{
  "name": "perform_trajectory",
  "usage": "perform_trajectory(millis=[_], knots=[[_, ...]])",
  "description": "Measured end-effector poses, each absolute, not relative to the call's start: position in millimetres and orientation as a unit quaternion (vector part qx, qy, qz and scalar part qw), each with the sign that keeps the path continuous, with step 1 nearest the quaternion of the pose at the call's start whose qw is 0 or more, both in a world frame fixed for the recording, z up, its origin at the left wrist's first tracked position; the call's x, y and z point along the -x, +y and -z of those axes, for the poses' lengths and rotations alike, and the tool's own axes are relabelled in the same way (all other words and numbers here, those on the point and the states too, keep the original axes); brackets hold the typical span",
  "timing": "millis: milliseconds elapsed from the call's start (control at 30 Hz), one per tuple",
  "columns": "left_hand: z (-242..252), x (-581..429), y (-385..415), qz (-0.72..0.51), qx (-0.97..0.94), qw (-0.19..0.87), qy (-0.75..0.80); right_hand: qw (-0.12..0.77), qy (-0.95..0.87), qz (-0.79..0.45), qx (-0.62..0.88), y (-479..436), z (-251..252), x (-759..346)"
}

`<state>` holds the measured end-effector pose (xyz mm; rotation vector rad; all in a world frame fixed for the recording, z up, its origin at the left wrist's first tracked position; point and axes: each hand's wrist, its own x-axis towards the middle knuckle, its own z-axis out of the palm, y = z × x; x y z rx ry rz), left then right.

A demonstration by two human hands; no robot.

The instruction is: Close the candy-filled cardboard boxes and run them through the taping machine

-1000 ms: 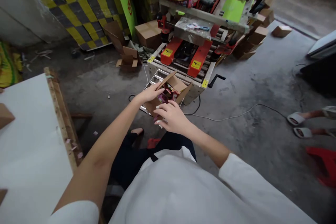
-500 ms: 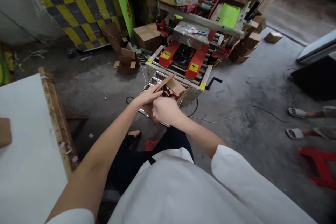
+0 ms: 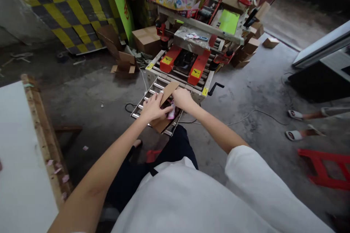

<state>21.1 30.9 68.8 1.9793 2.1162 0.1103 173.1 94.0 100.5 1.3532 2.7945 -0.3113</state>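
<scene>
A small open cardboard box [image 3: 160, 125] stands on the roller conveyor [image 3: 136, 115] before me, one flap [image 3: 169, 90] raised. Inside it lies a pink and white packet [image 3: 171, 112], with darker contents partly hidden. My left hand [image 3: 153, 108] rests on the box's left side, fingers spread and thumb reaching over the opening beside the packet. At the far right of the opening is my right hand [image 3: 183, 100], its fingers curled down beside the raised flap. Whatever those fingers hold, if anything, is hidden.
Beyond the rollers stands a machine with orange guides [image 3: 195, 71] and a crank handle [image 3: 216, 88]. To the left is a white-topped table [image 3: 22, 145] with a wooden edge. A red stool [image 3: 325, 167] and another person's feet [image 3: 294, 135] are at the right. A cable [image 3: 246, 118] crosses the floor.
My right hand has moved from the near side of the box to its far right. A pink packet now shows in the opening. My left hand's fingers have spread; the view has shifted slightly.
</scene>
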Motion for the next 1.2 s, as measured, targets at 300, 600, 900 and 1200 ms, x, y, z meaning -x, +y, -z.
perform_trajectory(millis=[300,600,900,1200], knots=[[-62.4,-26.9,25.2,-0.011,-0.683,0.021,0.73,-0.089,0.928,0.227,-0.283,84.3,-106.8,-191.5],[-64.9,-26.4,26.3,-0.023,-0.665,0.067,0.744,-0.214,0.887,0.172,-0.37,61.5,-124.1,-221.3],[-76.7,-2.6,42.5,-0.139,-0.659,0.285,0.682,-0.348,0.782,0.133,-0.499,102.7,-33.6,-217.9],[24.9,133.9,12.6,-0.464,-0.364,0.355,0.725,-0.433,0.753,0.088,-0.488,110.2,3.3,-191.6]])
